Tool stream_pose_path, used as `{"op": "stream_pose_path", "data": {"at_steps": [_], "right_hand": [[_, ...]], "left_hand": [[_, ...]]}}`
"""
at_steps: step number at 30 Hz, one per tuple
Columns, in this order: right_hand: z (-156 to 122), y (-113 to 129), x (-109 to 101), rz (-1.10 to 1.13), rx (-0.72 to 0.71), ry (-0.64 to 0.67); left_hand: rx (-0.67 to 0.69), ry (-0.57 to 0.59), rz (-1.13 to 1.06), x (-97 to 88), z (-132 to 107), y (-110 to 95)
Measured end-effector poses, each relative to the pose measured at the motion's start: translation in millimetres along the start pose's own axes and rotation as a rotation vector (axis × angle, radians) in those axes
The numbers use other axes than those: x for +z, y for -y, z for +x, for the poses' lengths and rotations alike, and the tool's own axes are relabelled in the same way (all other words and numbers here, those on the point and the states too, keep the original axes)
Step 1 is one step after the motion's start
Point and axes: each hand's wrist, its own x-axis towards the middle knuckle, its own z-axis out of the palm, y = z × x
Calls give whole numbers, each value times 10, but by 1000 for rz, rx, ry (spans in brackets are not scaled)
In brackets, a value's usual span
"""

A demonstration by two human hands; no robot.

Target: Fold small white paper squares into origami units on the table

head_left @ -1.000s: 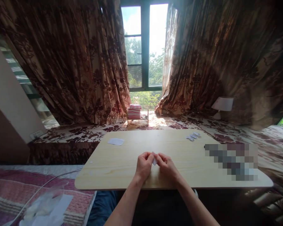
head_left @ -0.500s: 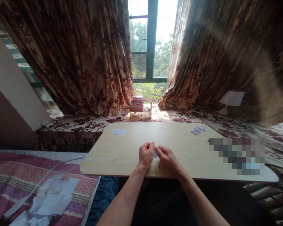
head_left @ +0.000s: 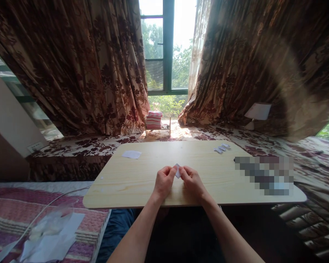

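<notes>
While the left hand [head_left: 163,181] and right hand [head_left: 192,181] pinch a small paper [head_left: 177,172] with fingers pressed tight, white pieces [head_left: 221,148] lie beyond those fingers, rightward on the counter [head_left: 142,182].

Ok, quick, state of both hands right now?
Left hand: closed, pinching one side of a small piece of white paper.
Right hand: closed, pinching the other side of the same piece.

Bright window [head_left: 168,47] — floral curtains [head_left: 98,69] either side
</notes>
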Motion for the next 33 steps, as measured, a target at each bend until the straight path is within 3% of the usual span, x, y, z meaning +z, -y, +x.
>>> {"op": "stream_pose_path", "data": {"at_steps": [15,26,33], "right_hand": [[20,-16,30,-7,2,-41],[12,-53,-63,22,51,-223],[-17,45,-15,-68,19,-71]], "left_hand": [[56,19,80,50,-4,75],[-12,-152,98,79,-50,17],[-7,-144,28,53,-37,51]]}}
